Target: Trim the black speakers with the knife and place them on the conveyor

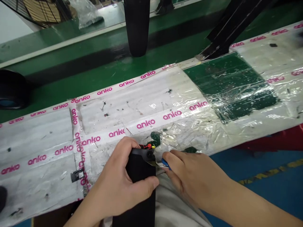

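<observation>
At the table's near edge my left hand [127, 179] is wrapped round a long black plastic casing [138, 205], thumb across its front. Red, black and yellow wires [149, 146] stick out at the top end of the casing. My right hand [187, 170] is closed on a small blue-handled tool [165, 163]. The tool's thin, pale tip points left and meets the right edge of the casing near its top, though whether it touches is hard to tell. Most of the handle is hidden in my fingers.
A white, film-covered worktable [132, 107] with pink-lettered tape runs across. Behind it lies a green conveyor surface [104, 72], with a black tapered part [137, 28] on it. A dark angled part [232, 31] stands at right, a round black object [11, 90] at left.
</observation>
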`<state>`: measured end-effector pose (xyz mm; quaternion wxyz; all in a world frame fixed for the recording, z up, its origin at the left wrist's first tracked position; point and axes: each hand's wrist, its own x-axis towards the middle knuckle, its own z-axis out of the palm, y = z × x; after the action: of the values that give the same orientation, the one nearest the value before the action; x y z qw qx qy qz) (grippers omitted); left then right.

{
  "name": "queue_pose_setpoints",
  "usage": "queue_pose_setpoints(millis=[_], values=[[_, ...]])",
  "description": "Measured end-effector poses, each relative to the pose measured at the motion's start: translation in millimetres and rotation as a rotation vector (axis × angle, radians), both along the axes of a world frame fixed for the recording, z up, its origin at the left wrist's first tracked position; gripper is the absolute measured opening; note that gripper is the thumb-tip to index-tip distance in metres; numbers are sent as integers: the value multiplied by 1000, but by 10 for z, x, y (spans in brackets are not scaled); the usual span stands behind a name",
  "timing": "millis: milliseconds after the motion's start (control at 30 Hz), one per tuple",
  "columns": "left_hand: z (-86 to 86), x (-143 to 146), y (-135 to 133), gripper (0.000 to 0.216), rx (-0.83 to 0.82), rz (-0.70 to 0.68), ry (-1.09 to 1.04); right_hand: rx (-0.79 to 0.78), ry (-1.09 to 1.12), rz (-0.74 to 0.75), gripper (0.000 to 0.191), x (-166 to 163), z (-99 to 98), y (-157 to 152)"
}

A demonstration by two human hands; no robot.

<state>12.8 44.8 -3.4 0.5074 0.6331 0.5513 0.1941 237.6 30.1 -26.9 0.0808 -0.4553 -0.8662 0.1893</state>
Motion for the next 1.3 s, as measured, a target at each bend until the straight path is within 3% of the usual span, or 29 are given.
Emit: queue_pose_setpoints(millis=[233,333,433,500,533,600,700,800,1000,1200,1300], values=[[-47,-41,-48,41,-12,42,8,-70,160,-5,15,247,-107,46],[-67,-113,-97,40,-64,77,-6,-105,270,-140,16,407,-57,-73],[-53,-129,-126,43,-86,116,50,-359,546,-441,16,287,44,-273],[-5,-93,-126,42,-52,132,145,-640,731,-626,42,53,82,-392],[30,-70,-119,41,-27,122,192,-760,805,-673,56,-75,79,-432],[111,-42,-98,39,23,60,244,-873,882,-686,64,-273,32,-468],[184,-93,-65,53,23,-35,195,-886,1026,-730,58,-292,-78,-455],[127,-197,-46,74,-54,-42,23,-923,1083,-814,57,-64,-131,-437],[-133,-172,-51,61,-126,-11,-328,-921,1103,-875,61,170,-129,-463],[-319,-70,-128,66,15,43,-337,-949,1224,-912,57,109,-196,-510],[-317,51,-176,62,142,122,-305,-984,1298,-922,53,50,-230,-544]])
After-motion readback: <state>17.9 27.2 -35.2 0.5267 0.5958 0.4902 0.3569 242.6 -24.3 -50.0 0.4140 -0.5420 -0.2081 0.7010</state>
